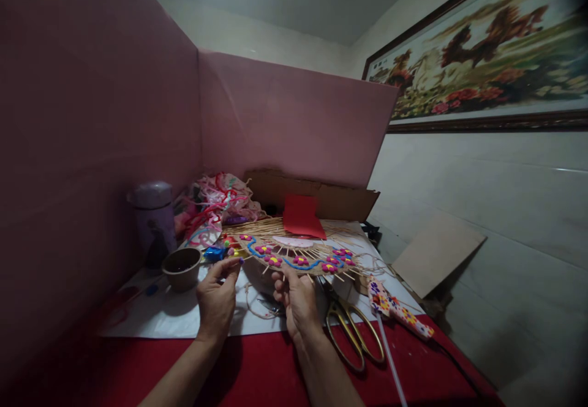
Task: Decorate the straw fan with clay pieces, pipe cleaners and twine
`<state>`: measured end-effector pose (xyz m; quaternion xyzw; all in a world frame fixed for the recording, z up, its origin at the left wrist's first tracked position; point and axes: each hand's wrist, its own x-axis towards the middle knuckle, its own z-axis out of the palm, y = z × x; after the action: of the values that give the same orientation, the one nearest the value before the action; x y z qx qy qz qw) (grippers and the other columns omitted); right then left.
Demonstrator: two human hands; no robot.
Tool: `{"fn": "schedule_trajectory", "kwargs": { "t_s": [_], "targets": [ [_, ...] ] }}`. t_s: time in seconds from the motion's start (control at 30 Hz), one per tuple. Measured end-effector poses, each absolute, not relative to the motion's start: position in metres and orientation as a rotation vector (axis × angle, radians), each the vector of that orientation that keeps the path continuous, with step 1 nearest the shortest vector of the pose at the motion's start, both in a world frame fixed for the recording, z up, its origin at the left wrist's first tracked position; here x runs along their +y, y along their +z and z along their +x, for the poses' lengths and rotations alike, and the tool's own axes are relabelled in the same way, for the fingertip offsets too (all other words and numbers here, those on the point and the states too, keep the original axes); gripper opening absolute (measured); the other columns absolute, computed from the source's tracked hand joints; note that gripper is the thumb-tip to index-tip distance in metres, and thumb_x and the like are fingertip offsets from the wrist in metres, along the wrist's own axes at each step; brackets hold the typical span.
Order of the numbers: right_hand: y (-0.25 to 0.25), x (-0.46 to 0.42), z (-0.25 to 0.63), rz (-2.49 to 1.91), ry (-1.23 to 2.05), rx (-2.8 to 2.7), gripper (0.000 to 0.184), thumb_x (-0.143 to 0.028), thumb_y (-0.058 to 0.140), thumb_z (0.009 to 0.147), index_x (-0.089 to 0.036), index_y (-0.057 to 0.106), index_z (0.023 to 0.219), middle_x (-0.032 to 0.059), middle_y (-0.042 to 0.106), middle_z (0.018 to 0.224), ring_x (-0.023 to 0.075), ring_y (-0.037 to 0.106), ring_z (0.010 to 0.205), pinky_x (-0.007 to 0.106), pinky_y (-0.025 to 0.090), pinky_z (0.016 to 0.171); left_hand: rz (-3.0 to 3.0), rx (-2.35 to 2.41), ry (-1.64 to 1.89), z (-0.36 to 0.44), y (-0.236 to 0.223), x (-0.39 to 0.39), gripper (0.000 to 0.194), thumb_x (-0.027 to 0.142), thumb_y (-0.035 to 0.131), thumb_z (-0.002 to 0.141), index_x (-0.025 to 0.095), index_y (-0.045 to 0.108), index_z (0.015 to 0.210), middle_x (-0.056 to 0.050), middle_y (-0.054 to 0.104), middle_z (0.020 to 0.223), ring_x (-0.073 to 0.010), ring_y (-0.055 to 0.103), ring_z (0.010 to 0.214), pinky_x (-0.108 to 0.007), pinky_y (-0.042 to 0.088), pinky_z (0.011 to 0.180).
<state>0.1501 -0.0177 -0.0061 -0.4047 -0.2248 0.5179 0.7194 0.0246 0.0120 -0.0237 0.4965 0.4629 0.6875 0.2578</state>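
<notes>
Left hand: thumb and fingertips pinched together on a small purple bit, right by the near left side of the craft piece.
Right hand: thumb up on the near edge of the piece with the fingers curled underneath, so it's basically got it clamped.
Flowered craft piece: held up over the white sheet, kind of arch-shaped, brown, with pink yellow-centred flowers, a wavy blue line and thin sticks poking out along the edge.
White sheet: lying on a red cloth that shows along the front.
Scissors: big gold-handled pair, just to the right of the right wrist, handles toward the person.
Decorated tool: right of the scissors, covered in little flowers, dark cord trailing off it, clear stick beside it.
Left side: brown bowl with something dark inside, lidded purple cup behind it.
Back: pile of pink and red strands, red paper on a bunch of thin sticks, cardboard behind.
</notes>
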Motion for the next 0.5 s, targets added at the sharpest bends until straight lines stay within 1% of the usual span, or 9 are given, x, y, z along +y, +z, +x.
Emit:
{"fn": "schedule_trajectory", "kwargs": {
  "t_s": [0.07,0.2,0.27,0.4,0.5],
  "targets": [
    [-0.0064,-0.0174,0.1502,-0.898,1.148,-0.500,0.029,-0.036,0.071,0.063,-0.013,0.055,0.071,-0.0001,0.060,0.054,0.0055,0.044,0.041,0.015,0.031,0.035,1.328,1.249,1.865,0.0250,-0.0229,0.0116,0.023,0.036,0.065,0.068,0.017,0.068,0.081,-0.006,0.069,0.080,-0.0199,0.061,0.076,-0.030,0.047,0.072],
    [-0.0067,-0.0172,0.1502,-0.903,1.142,-0.500,0.030,-0.037,0.071,0.063,-0.012,0.055,0.070,0.0006,0.060,0.054,0.0056,0.044,0.041,0.015,0.031,0.034,1.307,1.228,1.853,0.0260,-0.0206,0.0103,0.025,0.036,0.066,0.067,0.016,0.067,0.082,-0.006,0.069,0.082,-0.0200,0.061,0.080,-0.030,0.046,0.074],
    [-0.0065,-0.0174,0.1503,-0.897,1.146,-0.503,0.031,-0.038,0.070,0.064,-0.012,0.055,0.068,0.0009,0.060,0.053,0.0057,0.044,0.041,0.015,0.031,0.035,1.286,1.224,1.858,0.0261,-0.0188,0.0094,0.026,0.036,0.066,0.066,0.016,0.067,0.082,-0.006,0.068,0.081,-0.0193,0.060,0.077,-0.029,0.046,0.072],
    [-0.0050,-0.0180,0.1506,-0.885,1.156,-0.493,0.031,-0.039,0.072,0.063,-0.013,0.055,0.067,0.0012,0.061,0.053,0.0056,0.044,0.040,0.015,0.031,0.035,1.237,1.299,1.867,0.0237,-0.0167,0.0077,0.026,0.041,0.065,0.068,0.016,0.064,0.075,-0.002,0.064,0.069,-0.0163,0.057,0.066,-0.025,0.043,0.063],
    [-0.0037,-0.0190,0.1509,-0.864,1.185,-0.475,0.034,-0.040,0.074,0.062,-0.012,0.057,0.071,0.0018,0.061,0.055,0.0057,0.046,0.042,0.015,0.032,0.037,1.224,1.324,1.878,0.0207,-0.0189,0.0088,0.027,0.043,0.063,0.069,0.016,0.061,0.072,-0.001,0.060,0.065,-0.0150,0.055,0.063,-0.024,0.041,0.059]
  ]
}}
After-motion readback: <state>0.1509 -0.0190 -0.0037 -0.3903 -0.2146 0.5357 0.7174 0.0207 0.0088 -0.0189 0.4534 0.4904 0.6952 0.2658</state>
